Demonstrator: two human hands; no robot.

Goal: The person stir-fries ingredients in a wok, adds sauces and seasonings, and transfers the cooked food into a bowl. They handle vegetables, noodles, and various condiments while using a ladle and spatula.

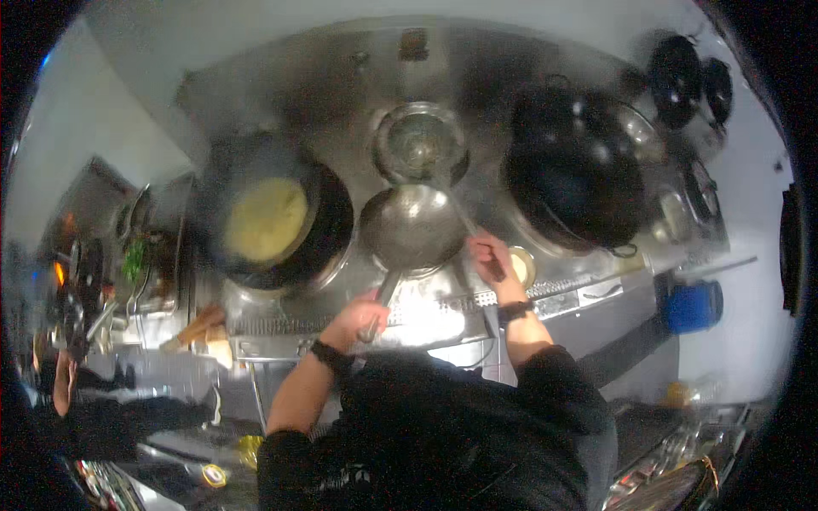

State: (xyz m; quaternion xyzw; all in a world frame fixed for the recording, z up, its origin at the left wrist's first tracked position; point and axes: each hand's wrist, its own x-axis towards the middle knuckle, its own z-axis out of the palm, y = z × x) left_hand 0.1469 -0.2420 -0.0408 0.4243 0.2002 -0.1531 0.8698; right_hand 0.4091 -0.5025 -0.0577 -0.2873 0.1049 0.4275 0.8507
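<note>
My left hand (361, 319) grips the handle of a round, shallow metal utensil (412, 230), which looks like a strainer; blur hides whether it has holes. The utensil is over the stove in front of a round metal pot (418, 137). My right hand (491, 255) is closed around a thin metal handle (470, 223) that slants up and left towards the pot. I cannot make out its far end, but it may be a ladle. Just beside my right wrist stands a small round container (523, 267) with pale contents.
On the left, a dark wok (332, 223) holds yellowish liquid or food (268, 220). A large black wok (575, 185) occupies the right burner. Green herbs (134, 259) lie farther left, where another person's arm (64, 383) shows. A blue container (693, 306) stands at right.
</note>
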